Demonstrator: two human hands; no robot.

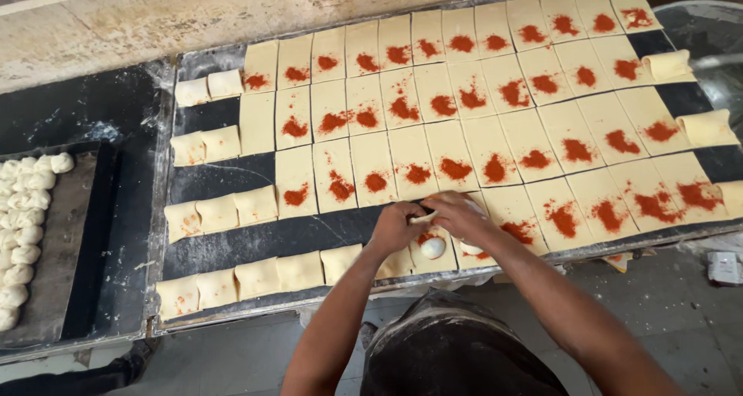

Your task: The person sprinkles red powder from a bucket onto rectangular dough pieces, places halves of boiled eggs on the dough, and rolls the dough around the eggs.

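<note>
Both hands work at the near edge of a black worktop (224,179) covered with cut dough squares. My left hand (396,227) and my right hand (458,215) together pinch the edge of one dough square (433,245) and lift it over a white egg half (432,247) lying on red filling. A second white piece (470,249) shows under my right hand. Several flat dough squares with red filling (453,168) lie in rows beyond. Folded dough parcels (259,276) line the near left edge.
A dark tray (66,241) at the left holds a column of small white dough pieces (23,233). More folded parcels (706,126) sit at the right end. A dark round container (457,349) is below, between my arms. A wall runs along the top.
</note>
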